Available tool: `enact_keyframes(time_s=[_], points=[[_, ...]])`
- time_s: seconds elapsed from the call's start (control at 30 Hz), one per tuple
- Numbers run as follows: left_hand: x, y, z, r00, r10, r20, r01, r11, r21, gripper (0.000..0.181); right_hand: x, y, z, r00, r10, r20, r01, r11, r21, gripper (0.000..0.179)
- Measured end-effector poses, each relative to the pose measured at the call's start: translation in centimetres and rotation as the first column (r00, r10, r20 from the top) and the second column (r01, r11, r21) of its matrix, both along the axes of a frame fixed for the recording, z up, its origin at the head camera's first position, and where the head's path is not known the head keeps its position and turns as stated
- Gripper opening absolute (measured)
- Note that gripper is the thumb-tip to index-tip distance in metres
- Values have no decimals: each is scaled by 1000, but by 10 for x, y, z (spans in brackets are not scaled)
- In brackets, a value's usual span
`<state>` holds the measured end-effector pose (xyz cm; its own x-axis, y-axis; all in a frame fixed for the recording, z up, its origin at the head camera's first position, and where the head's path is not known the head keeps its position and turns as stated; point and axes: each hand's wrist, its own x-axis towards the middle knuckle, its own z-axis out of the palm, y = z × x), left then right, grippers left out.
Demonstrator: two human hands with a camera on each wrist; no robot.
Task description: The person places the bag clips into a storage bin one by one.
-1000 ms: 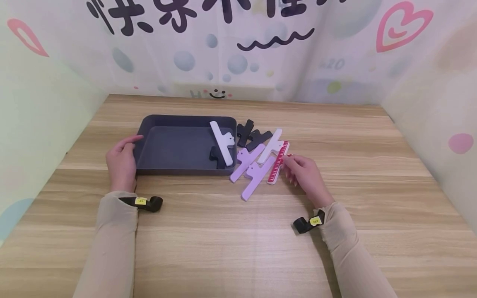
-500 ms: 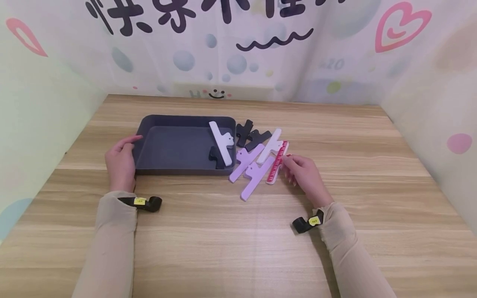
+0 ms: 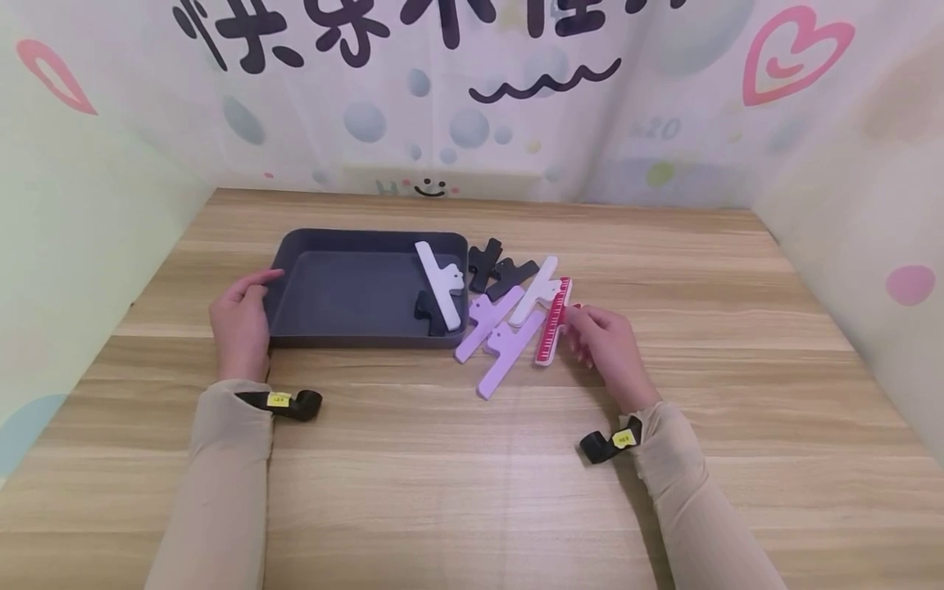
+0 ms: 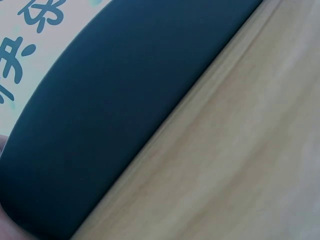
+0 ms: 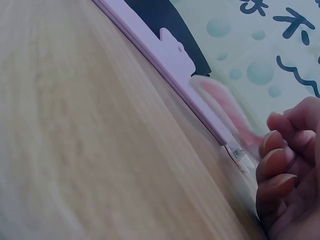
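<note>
Right hand (image 3: pixel 610 348) pinches red clip (image 3: pixel 552 332); left hand (image 3: pixel 242 328) at tray (image 3: pixel 354 291)

Head: the right hand's thumb and index finger pinch the red clip near its middle, a narrow grip, at the right edge of the loose clips. Beside it on the table (image 3: pixel 457 483) lie 2 purple clips (image 3: pixel 509 359), 1 white clip (image 3: pixel 529 297) and 2 black clips (image 3: pixel 484 264). The tray's right end holds 1 white clip lying partly over 1 black clip. The left hand touches the tray's left end, index finger reaching over the rim; whether it grips, I cannot tell.

Left wrist: the tray's dark outer wall fills the middle, with only slivers of the left hand at its corner.

Right wrist: curled fingertips show at the right, a blurred pink-and-white strip meeting them. A purple clip lies before the tray.
</note>
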<state>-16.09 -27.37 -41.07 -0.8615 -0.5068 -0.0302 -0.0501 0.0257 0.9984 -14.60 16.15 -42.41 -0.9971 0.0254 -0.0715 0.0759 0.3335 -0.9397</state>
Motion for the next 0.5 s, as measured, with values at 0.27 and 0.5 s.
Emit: enact_keyframes(time_s=[0.27, 0.5], points=[[0, -1, -1, 1000, -3, 8, 4, 1000, -22, 32, -1, 3, 0, 996, -81, -36, 78, 993, -89, 46], [0, 0, 0, 1000, 0, 3, 0, 1000, -18, 31, 0, 1, 4, 986, -159, -51, 150, 977, -152, 49]])
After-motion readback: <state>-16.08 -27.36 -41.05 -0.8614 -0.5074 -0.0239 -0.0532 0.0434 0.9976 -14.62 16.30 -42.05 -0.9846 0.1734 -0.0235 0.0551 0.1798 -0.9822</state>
